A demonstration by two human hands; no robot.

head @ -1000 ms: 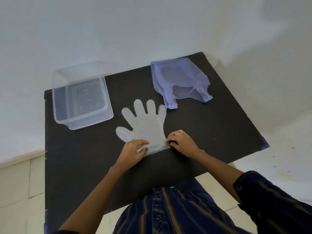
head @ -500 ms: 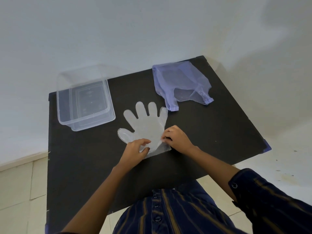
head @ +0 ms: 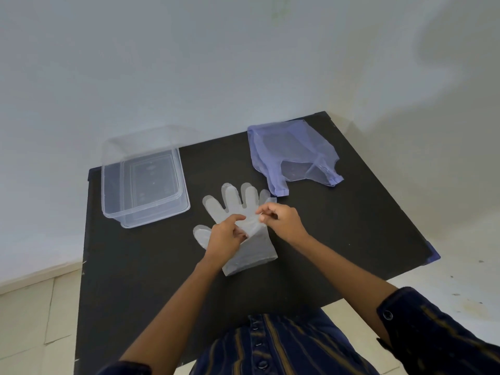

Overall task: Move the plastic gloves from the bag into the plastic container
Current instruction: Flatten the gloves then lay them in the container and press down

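Note:
Clear plastic gloves (head: 234,204) lie flat in a stack at the middle of the black table (head: 338,239), fingers pointing away from me. My left hand (head: 226,236) presses on the palm area near the thumb. My right hand (head: 282,219) pinches the top layer by its right edge and lifts it off the stack. The clear plastic container (head: 143,182) stands open at the back left, with nothing loose inside. A thin purple bag (head: 292,155) lies flat at the back right.
The table stands against a white wall. Its right corner (head: 433,257) has a blue edge guard. My dark striped shirt (head: 270,347) fills the bottom of the view, with tiled floor on both sides.
Both hands moved from the cuff end up to the palm of the gloves. My right hand has pinched a layer and raised it.

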